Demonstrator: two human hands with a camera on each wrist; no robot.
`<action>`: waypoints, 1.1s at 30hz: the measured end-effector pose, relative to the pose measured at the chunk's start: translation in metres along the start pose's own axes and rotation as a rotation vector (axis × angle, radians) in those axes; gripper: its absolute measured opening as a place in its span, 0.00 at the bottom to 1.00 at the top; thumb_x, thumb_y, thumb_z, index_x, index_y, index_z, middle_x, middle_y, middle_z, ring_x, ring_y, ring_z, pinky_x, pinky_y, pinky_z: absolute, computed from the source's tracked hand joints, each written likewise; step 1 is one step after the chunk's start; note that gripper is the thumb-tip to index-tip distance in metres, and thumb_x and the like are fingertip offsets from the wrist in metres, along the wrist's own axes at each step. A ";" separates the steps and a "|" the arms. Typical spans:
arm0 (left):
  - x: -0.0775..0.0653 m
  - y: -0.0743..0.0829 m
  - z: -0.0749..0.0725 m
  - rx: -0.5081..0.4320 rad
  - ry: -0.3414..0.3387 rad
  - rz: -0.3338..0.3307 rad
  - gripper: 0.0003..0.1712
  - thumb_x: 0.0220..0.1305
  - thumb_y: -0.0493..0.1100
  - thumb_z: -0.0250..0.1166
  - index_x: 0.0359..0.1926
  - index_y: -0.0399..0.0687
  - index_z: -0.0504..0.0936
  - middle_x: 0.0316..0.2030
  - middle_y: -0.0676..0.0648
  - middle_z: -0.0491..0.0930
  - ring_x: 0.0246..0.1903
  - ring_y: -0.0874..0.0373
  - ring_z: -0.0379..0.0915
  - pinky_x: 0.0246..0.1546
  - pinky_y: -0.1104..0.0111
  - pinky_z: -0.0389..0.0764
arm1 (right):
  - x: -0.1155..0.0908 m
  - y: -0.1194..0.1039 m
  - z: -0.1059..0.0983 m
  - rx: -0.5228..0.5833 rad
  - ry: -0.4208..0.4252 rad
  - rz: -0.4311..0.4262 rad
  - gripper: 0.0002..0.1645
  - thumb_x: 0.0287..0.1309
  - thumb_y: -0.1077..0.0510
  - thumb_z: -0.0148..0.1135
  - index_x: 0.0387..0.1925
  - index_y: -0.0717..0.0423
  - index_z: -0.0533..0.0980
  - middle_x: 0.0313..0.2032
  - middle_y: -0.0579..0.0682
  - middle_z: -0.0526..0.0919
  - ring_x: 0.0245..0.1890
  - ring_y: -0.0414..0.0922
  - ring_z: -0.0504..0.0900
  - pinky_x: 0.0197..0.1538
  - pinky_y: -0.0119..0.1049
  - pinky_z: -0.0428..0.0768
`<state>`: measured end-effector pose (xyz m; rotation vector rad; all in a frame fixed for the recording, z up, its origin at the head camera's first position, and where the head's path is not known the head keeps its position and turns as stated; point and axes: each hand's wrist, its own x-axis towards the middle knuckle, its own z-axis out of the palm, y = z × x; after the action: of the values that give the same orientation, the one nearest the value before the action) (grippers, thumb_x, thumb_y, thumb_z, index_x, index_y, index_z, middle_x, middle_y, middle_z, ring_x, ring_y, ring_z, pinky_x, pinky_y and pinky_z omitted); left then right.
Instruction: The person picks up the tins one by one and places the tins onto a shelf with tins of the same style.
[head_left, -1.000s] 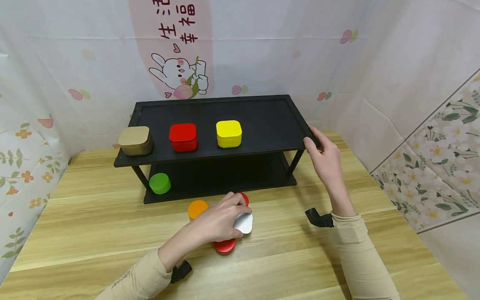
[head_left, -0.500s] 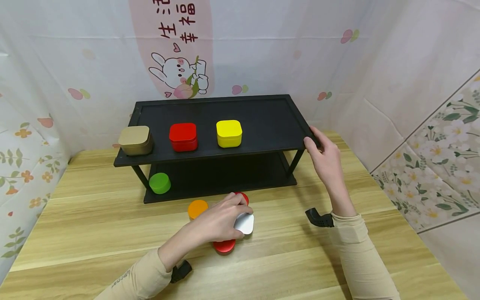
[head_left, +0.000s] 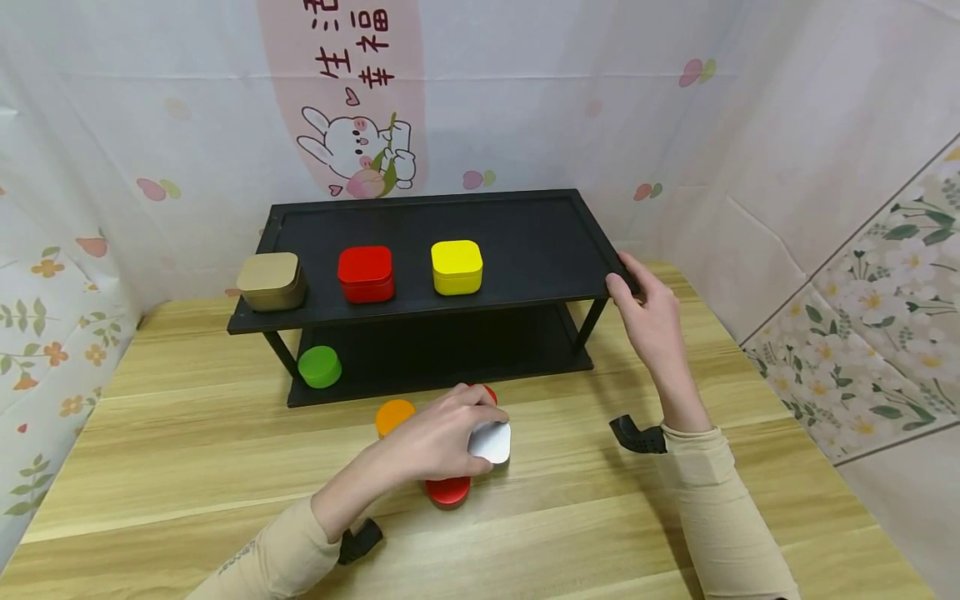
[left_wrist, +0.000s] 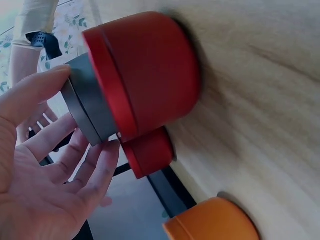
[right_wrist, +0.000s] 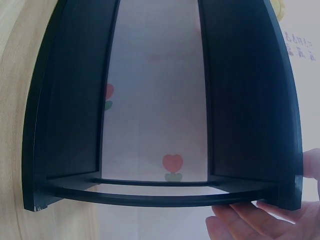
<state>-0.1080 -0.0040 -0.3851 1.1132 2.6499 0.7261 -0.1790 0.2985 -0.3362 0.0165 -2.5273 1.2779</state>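
My left hand [head_left: 442, 437] pinches a small square silver tin [head_left: 491, 443] between thumb and fingers over the table. In the left wrist view the tin [left_wrist: 90, 100] looks grey, and a round red tin [left_wrist: 150, 75] stands close beside it. That nearer red tin [head_left: 448, 493] is partly under my left hand in the head view. Another red tin [head_left: 491, 392] shows behind my fingers. An orange tin [head_left: 393, 415] stands to the left. My right hand [head_left: 651, 321] grips the right end of the black two-tier shelf [head_left: 536, 242], thumb on the near side.
On the shelf's upper tier sit a gold tin [head_left: 272, 282], a square red tin [head_left: 366, 275] and a yellow tin [head_left: 457, 268]. A round green tin [head_left: 320, 367] is at the lower tier's left end. Printed cloth hangs behind the wooden table [head_left: 570, 517].
My left hand and the silver tin have shifted slightly to the right. The right hand keeps its hold on the shelf's end, and the other tins stay where they were.
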 end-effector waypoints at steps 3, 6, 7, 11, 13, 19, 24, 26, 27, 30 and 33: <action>-0.001 0.000 -0.004 -0.053 0.001 0.000 0.26 0.52 0.44 0.78 0.55 0.50 0.86 0.51 0.48 0.80 0.48 0.55 0.74 0.44 0.70 0.81 | 0.000 0.000 0.000 0.002 -0.001 -0.001 0.35 0.74 0.35 0.49 0.77 0.38 0.64 0.71 0.55 0.74 0.58 0.57 0.83 0.47 0.29 0.72; -0.002 0.000 -0.009 -0.112 -0.002 -0.008 0.27 0.53 0.44 0.77 0.56 0.50 0.86 0.52 0.49 0.79 0.47 0.56 0.75 0.43 0.72 0.82 | 0.000 0.000 0.000 0.001 0.000 -0.002 0.35 0.74 0.35 0.49 0.77 0.38 0.64 0.71 0.56 0.74 0.58 0.57 0.83 0.47 0.28 0.72; -0.003 0.001 -0.011 -0.125 -0.002 -0.007 0.27 0.53 0.44 0.77 0.56 0.50 0.86 0.53 0.49 0.79 0.47 0.56 0.76 0.42 0.72 0.82 | 0.000 0.000 0.000 0.002 0.001 -0.002 0.35 0.74 0.35 0.49 0.77 0.38 0.64 0.71 0.56 0.74 0.58 0.57 0.83 0.47 0.28 0.72; -0.004 0.002 -0.018 -0.144 -0.004 -0.008 0.28 0.53 0.45 0.76 0.57 0.51 0.85 0.54 0.50 0.79 0.46 0.56 0.76 0.42 0.72 0.81 | 0.000 0.001 0.000 0.006 0.007 -0.010 0.35 0.75 0.36 0.49 0.77 0.41 0.65 0.71 0.56 0.75 0.56 0.56 0.83 0.46 0.28 0.72; -0.005 0.003 -0.022 -0.142 -0.001 -0.009 0.27 0.54 0.46 0.75 0.57 0.51 0.85 0.54 0.51 0.79 0.46 0.57 0.76 0.42 0.71 0.80 | 0.000 0.001 0.001 0.008 0.008 -0.015 0.35 0.75 0.36 0.49 0.77 0.42 0.65 0.70 0.56 0.75 0.54 0.56 0.83 0.44 0.28 0.72; -0.007 0.008 -0.032 -0.147 0.023 -0.007 0.26 0.54 0.45 0.75 0.57 0.52 0.85 0.53 0.52 0.78 0.46 0.57 0.76 0.42 0.72 0.80 | 0.000 0.001 0.000 0.005 0.006 -0.019 0.35 0.75 0.36 0.49 0.76 0.42 0.65 0.71 0.56 0.74 0.54 0.56 0.84 0.44 0.29 0.72; -0.010 0.012 -0.041 -0.142 0.042 -0.005 0.26 0.54 0.45 0.74 0.57 0.51 0.85 0.53 0.52 0.77 0.46 0.57 0.76 0.42 0.73 0.81 | 0.001 0.001 0.000 -0.006 0.008 -0.006 0.35 0.74 0.35 0.49 0.76 0.41 0.66 0.72 0.55 0.74 0.57 0.57 0.84 0.46 0.29 0.73; -0.011 0.013 -0.045 -0.141 0.048 -0.006 0.26 0.55 0.45 0.74 0.57 0.51 0.85 0.53 0.52 0.77 0.46 0.57 0.76 0.42 0.73 0.81 | 0.001 0.000 0.000 -0.006 0.009 -0.006 0.35 0.74 0.35 0.49 0.76 0.41 0.66 0.72 0.54 0.74 0.58 0.57 0.84 0.47 0.28 0.73; -0.011 0.014 -0.047 -0.139 0.051 -0.006 0.26 0.55 0.45 0.74 0.57 0.51 0.85 0.53 0.52 0.77 0.46 0.58 0.76 0.42 0.73 0.81 | 0.001 0.000 0.000 -0.003 0.009 -0.009 0.35 0.74 0.36 0.49 0.76 0.41 0.66 0.72 0.55 0.74 0.58 0.58 0.83 0.47 0.28 0.73; -0.012 0.016 -0.052 -0.130 0.059 0.000 0.27 0.55 0.46 0.75 0.57 0.51 0.85 0.53 0.52 0.78 0.46 0.58 0.77 0.43 0.73 0.81 | 0.000 0.001 0.000 0.005 0.006 -0.020 0.35 0.75 0.36 0.50 0.76 0.41 0.65 0.72 0.56 0.74 0.58 0.58 0.83 0.47 0.28 0.72; -0.012 0.019 -0.057 -0.114 0.064 0.012 0.27 0.55 0.46 0.76 0.57 0.51 0.85 0.52 0.52 0.78 0.46 0.58 0.77 0.44 0.73 0.82 | 0.000 0.001 0.000 0.009 0.003 -0.023 0.34 0.75 0.37 0.50 0.76 0.40 0.65 0.72 0.56 0.74 0.58 0.58 0.83 0.47 0.28 0.72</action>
<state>-0.1070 -0.0223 -0.3272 1.0943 2.6184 0.9179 -0.1790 0.2991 -0.3370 0.0458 -2.5114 1.2788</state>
